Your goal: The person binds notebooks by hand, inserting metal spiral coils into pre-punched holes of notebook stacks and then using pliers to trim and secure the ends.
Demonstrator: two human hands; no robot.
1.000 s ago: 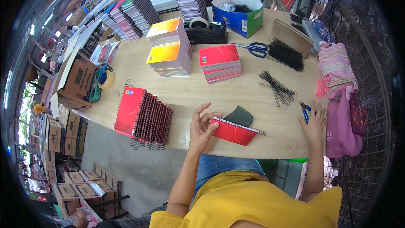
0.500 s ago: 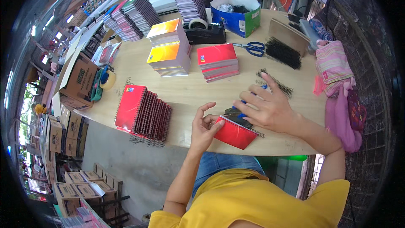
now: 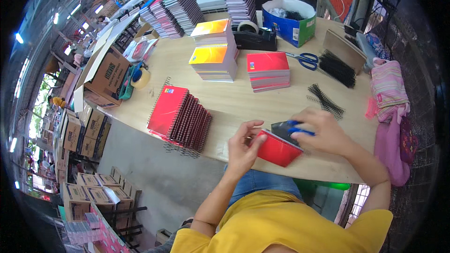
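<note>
My left hand (image 3: pixel 245 149) pinches the left end of a small red notebook (image 3: pixel 280 148), with its thumb on the cover. A wire coil runs along the notebook's upper edge, and its loose end (image 3: pixel 307 152) sticks out at the right. Just above that edge, my right hand (image 3: pixel 323 129) is closed around a blue-handled tool (image 3: pixel 300 129); its working end cannot be made out. A dark flat piece (image 3: pixel 281 130) lies behind the notebook. Loose black wire coils (image 3: pixel 326 101) rest on the table beyond my right hand.
Left of my hands stands a stack of red coil-bound notebooks (image 3: pixel 180 117). Farther back are red booklets (image 3: pixel 268 69), yellow booklets (image 3: pixel 213 61), a tape dispenser (image 3: pixel 255 39), scissors (image 3: pixel 307 61), more coils (image 3: pixel 336 69) and a blue-green box (image 3: pixel 289 21). A carton (image 3: pixel 107 78) sits at the left edge.
My right hand has come down from above the table, its spread fingers now closed around the blue-handled tool. My left hand keeps the notebook. The whole view has shifted.
</note>
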